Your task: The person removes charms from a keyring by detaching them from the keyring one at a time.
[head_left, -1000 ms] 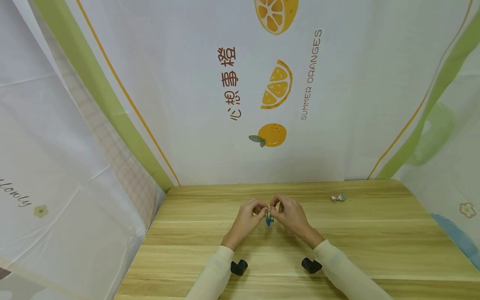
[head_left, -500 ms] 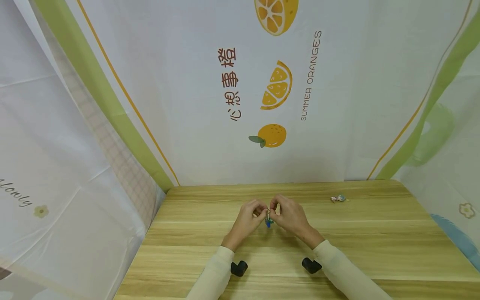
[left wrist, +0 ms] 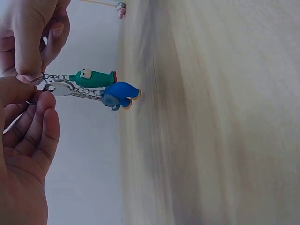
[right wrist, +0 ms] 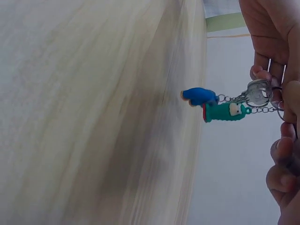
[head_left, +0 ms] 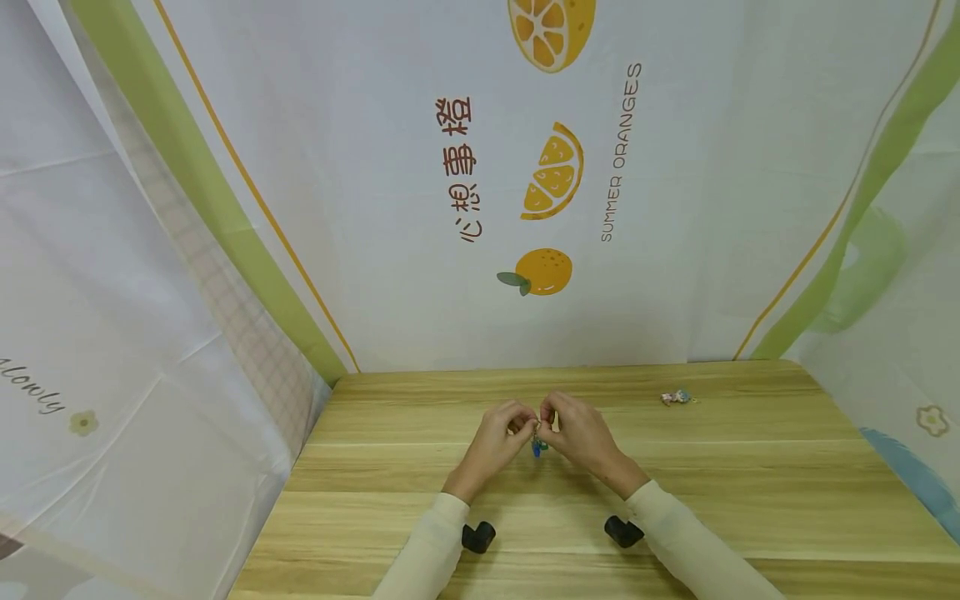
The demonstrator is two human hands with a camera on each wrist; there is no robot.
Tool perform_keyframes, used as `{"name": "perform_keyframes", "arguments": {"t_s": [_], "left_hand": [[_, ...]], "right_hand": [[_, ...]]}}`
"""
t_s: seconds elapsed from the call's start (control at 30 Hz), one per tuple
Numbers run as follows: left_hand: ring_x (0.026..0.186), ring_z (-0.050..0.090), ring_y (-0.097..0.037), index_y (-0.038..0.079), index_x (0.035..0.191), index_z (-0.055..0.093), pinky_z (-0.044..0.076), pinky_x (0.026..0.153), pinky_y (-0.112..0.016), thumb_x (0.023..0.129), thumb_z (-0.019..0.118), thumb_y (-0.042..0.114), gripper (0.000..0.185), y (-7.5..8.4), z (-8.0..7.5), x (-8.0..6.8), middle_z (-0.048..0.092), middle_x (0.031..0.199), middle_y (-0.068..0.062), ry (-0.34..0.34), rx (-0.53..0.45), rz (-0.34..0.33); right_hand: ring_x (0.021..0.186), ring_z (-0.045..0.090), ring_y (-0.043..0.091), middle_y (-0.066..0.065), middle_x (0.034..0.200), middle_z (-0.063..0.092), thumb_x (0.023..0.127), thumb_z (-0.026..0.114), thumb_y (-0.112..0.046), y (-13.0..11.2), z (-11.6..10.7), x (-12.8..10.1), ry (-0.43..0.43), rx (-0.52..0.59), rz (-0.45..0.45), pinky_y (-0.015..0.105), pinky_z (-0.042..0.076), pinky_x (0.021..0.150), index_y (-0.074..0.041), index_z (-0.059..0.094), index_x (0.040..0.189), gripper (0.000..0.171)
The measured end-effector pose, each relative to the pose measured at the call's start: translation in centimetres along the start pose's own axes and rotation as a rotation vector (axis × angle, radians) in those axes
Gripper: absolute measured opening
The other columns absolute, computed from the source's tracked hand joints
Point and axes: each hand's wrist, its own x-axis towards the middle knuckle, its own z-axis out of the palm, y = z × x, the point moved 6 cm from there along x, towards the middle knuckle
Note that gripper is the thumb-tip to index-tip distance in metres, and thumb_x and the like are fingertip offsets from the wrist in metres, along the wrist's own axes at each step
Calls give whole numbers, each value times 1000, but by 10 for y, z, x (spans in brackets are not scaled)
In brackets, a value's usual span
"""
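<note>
Already both hands have the keyring off the tabletop [head_left: 675, 500], held above its middle, and the work looks to be somewhere in its middle rather than at either end. The left hand [head_left: 491, 442] pinches the metal split ring [left wrist: 35, 86] between thumb and forefinger, its other fingers loosely curled; the right hand [head_left: 581, 433] pinches the same cluster from the other side, fingertips touching the ring and the chain [left wrist: 56, 76] that leaves it. From the ring hang a silver key [right wrist: 257, 92], a green figure charm [left wrist: 93, 78] on its own chain and a blue figure charm [left wrist: 119, 94] beside it; both charms dangle free just above the wood, seemingly not touching it, though the wrist views are too blurred at the surface to be sure. Judging from how the fingers crowd the ring, a piece is being worked onto or off it, but I cannot tell which, nor whether the ring's coil is prised apart, since the fingertips hide that spot. All three hanging pieces look attached for now. A second small trinket [head_left: 677, 397], pink and pale blue, lies well apart near the far right of the tabletop, untouched; whether it belongs with the ring cannot be read from the pictures. Behind the tabletop hangs a backdrop [head_left: 540, 175] printed with oranges.
</note>
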Motion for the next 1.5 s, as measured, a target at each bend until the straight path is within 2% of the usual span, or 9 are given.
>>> {"name": "perform_keyframes", "arguments": {"t_s": [0.17,0.53,0.7,0.83,0.97,1.1,1.3,1.5], "left_hand": [[82,66,-9,5,105,76,58,77,-22,105,68,9,9,0,-1,0,74,96,-6,-1,8,-40],[82,67,-10,6,107,77,58,75,-22,106,67,13,13,0,-3,0,74,96,-5,-9,7,-43],[84,68,-12,6,110,77,58,76,-23,106,66,14,14,0,-6,0,75,99,-6,-7,21,-41],[82,67,-11,6,110,77,58,76,-22,106,67,14,14,-2,-8,0,75,97,-6,1,12,-49],[78,64,-8,6,109,77,57,75,-22,106,67,14,13,-4,-10,-1,73,93,-4,28,-6,-55],[79,63,-7,6,110,76,57,74,-22,107,66,15,14,-2,-11,-1,71,93,-4,48,-8,-62],[78,61,-6,6,111,75,56,73,-22,107,66,16,14,-1,-12,-1,69,93,-3,66,-4,-75],[79,62,-6,5,110,75,56,73,-21,107,66,12,12,1,-9,-1,70,95,-5,55,-16,-67]], "right_hand": [[63,42,-3,-6,79,57,84,75,2,0,-2,-1,-1,60,-17,17,40,54,-14,60,88,22],[69,46,0,-6,81,56,86,71,2,0,-2,0,-66,112,-32,18,44,58,-13,60,91,19],[69,48,1,-5,82,57,86,71,1,-2,-3,1,-76,97,-84,18,44,58,-11,62,93,17],[67,54,3,-3,85,64,92,74,0,-4,-4,1,-50,34,-114,17,46,57,-11,64,97,16],[64,54,2,-1,91,69,98,75,-6,-1,-2,-2,-28,-5,-65,17,45,56,-11,67,100,9],[62,46,-3,-1,92,70,103,71,-12,2,-1,-4,2,41,-6,18,42,54,-11,69,100,3],[61,44,-5,-4,84,65,94,78,-10,-3,-3,-3,43,68,9,17,40,53,-15,67,94,12],[62,44,-4,-2,80,62,91,76,-4,-5,-4,-3,40,84,22,18,39,53,-15,64,90,17]]}}
